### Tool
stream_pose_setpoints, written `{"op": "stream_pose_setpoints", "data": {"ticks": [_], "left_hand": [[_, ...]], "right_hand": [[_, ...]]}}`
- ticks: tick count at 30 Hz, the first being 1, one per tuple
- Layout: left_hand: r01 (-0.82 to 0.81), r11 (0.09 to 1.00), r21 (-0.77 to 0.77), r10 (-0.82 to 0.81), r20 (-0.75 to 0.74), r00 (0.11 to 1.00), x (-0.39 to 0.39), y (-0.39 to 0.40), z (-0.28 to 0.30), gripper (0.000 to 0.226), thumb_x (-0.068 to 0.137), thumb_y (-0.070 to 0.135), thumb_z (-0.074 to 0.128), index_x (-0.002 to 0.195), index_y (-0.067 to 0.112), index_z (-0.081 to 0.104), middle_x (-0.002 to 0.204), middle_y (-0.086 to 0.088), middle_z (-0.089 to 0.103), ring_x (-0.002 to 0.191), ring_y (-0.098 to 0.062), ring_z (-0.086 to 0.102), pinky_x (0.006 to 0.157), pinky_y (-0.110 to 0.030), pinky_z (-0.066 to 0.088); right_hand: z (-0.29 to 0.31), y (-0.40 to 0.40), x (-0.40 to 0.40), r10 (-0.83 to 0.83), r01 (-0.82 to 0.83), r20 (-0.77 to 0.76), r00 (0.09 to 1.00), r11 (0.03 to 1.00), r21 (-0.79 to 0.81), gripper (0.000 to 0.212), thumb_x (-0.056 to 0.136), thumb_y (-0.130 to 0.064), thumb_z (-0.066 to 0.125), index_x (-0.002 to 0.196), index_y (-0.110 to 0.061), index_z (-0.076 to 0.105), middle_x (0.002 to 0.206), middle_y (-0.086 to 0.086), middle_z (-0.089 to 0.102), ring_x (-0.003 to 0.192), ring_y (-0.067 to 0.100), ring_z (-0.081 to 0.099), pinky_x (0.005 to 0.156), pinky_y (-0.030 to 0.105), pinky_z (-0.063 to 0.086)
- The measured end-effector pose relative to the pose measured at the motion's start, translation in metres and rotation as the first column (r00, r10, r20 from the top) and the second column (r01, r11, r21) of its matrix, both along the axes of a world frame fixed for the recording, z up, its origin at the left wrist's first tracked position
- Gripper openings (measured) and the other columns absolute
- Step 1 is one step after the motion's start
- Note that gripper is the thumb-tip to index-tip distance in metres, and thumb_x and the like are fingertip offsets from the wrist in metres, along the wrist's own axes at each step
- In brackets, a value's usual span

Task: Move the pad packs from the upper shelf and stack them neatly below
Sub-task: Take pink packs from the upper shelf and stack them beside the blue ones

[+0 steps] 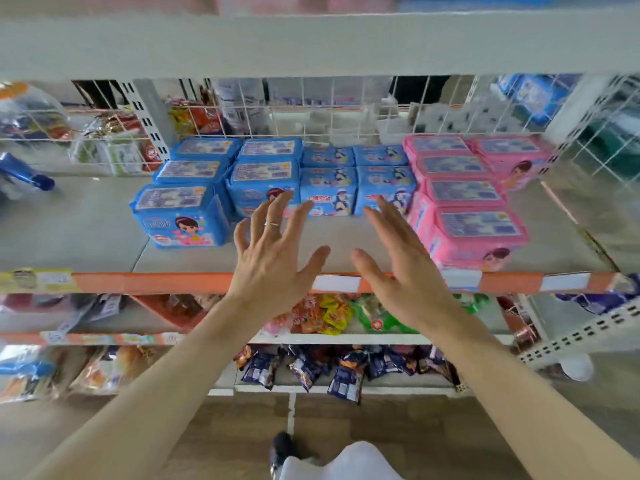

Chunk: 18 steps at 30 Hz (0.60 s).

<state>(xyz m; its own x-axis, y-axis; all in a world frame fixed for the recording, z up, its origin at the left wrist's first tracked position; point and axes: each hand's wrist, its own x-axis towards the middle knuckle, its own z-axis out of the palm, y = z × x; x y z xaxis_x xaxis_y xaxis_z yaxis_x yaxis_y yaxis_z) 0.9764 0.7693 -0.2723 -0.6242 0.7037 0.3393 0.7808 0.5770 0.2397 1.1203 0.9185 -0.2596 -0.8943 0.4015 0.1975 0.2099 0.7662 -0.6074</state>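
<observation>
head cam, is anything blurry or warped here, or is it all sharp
Head view: wide-angle bend bows the orange shelf edge and upper shelf beam; edges smear, the wire grid and snacks at the sides blurred; both hands and blue pad packs fairly sharp; lighting even.

Orange shelf edge strip (156,283) runs right across the middle, and everything hangs off that. On the strip itself, white blank price labels (337,283) near the centre and a yellow tag (34,280) at its left end. Just below the strip, bright snack packets (329,315), red, yellow and green, side by side. Lower again, dark purple snack bags (311,367) spill over a white shelf lip. Well above the strip, a white wire grid (311,109) stands at the back, with blurred goods behind it. Far below, wooden floor (381,427) and a dark shoe (282,445).
</observation>
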Motion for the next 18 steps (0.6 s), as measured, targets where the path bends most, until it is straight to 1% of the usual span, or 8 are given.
{"op": "stream_pose_setpoints", "data": {"ticks": [4, 6, 8, 10, 13, 16, 18], "left_hand": [[0.011, 1.0, -0.017, -0.012, -0.041, 0.999, 0.052, 0.027, 0.01, 0.067, 0.091, 0.061, 0.041, 0.149, 0.03, 0.029, 0.16, -0.003, 0.023, 0.146, -0.031, 0.022, 0.11, -0.061, 0.026], [-0.007, 1.0, -0.003, 0.007, -0.054, 0.999, 0.076, 0.038, 0.016, 0.068, 0.09, 0.061, 0.039, 0.149, 0.029, 0.031, 0.16, -0.003, 0.025, 0.145, -0.031, 0.024, 0.109, -0.061, 0.027], [-0.027, 0.999, 0.029, 0.03, -0.077, 0.997, 0.099, 0.048, 0.02, 0.068, 0.09, 0.061, 0.04, 0.148, 0.027, 0.036, 0.158, -0.004, 0.029, 0.144, -0.03, 0.026, 0.108, -0.06, 0.029], [-0.027, 0.998, 0.056, 0.032, -0.096, 0.995, 0.117, 0.054, 0.021, 0.066, 0.09, 0.06, 0.042, 0.146, 0.026, 0.04, 0.157, -0.005, 0.032, 0.143, -0.031, 0.028, 0.106, -0.06, 0.029], [-0.022, 0.999, 0.047, 0.026, -0.085, 0.996, 0.136, 0.062, 0.026, 0.066, 0.09, 0.06, 0.041, 0.147, 0.027, 0.037, 0.157, -0.005, 0.031, 0.144, -0.033, 0.027, 0.109, -0.062, 0.027], [-0.034, 0.999, 0.038, 0.036, -0.06, 0.998, 0.147, 0.068, 0.033, 0.066, 0.089, 0.062, 0.038, 0.147, 0.029, 0.034, 0.158, -0.004, 0.028, 0.145, -0.031, 0.024, 0.11, -0.062, 0.025], [-0.022, 0.999, 0.03, 0.024, -0.074, 0.997, 0.153, 0.071, 0.039, 0.067, 0.089, 0.062, 0.037, 0.147, 0.029, 0.034, 0.158, -0.003, 0.027, 0.144, -0.031, 0.024, 0.11, -0.061, 0.024]], "right_hand": [[0.013, 0.029, 0.052, 0.0, 0.001, -0.078, 0.997, 1.0, 0.015, 0.075, 0.093, -0.064, 0.033, 0.158, -0.029, 0.019, 0.167, -0.011, 0.005, 0.153, 0.003, -0.001, 0.126, 0.041, 0.008], [0.018, 0.042, 0.076, -0.002, 0.003, -0.094, 0.996, 1.0, 0.009, 0.078, 0.09, -0.066, 0.03, 0.158, -0.029, 0.019, 0.167, -0.011, 0.005, 0.153, 0.003, 0.0, 0.126, 0.044, 0.01], [0.021, 0.054, 0.098, 0.002, -0.001, -0.101, 0.995, 1.0, 0.012, 0.075, 0.092, -0.064, 0.033, 0.158, -0.03, 0.02, 0.166, -0.014, 0.006, 0.153, 0.003, 0.0, 0.126, 0.045, 0.009], [0.023, 0.064, 0.116, 0.007, -0.003, -0.106, 0.994, 0.999, 0.038, 0.071, 0.094, -0.057, 0.039, 0.157, -0.031, 0.021, 0.165, -0.016, 0.007, 0.153, 0.003, 0.0, 0.126, 0.044, 0.008], [0.026, 0.08, 0.132, 0.009, 0.002, -0.12, 0.993, 0.996, 0.085, 0.071, 0.094, -0.052, 0.043, 0.157, -0.028, 0.022, 0.166, -0.01, 0.009, 0.153, 0.005, 0.003, 0.126, 0.039, 0.006], [0.03, 0.093, 0.141, 0.012, 0.002, -0.141, 0.99, 0.995, 0.097, 0.07, 0.095, -0.052, 0.044, 0.157, -0.025, 0.025, 0.166, -0.004, 0.016, 0.154, 0.01, 0.008, 0.125, 0.046, 0.013], [0.033, 0.099, 0.146, 0.002, 0.016, -0.143, 0.99, 0.992, 0.126, 0.07, 0.096, -0.053, 0.043, 0.157, -0.024, 0.025, 0.166, -0.003, 0.017, 0.154, 0.013, 0.009, 0.124, 0.049, 0.017]]}}
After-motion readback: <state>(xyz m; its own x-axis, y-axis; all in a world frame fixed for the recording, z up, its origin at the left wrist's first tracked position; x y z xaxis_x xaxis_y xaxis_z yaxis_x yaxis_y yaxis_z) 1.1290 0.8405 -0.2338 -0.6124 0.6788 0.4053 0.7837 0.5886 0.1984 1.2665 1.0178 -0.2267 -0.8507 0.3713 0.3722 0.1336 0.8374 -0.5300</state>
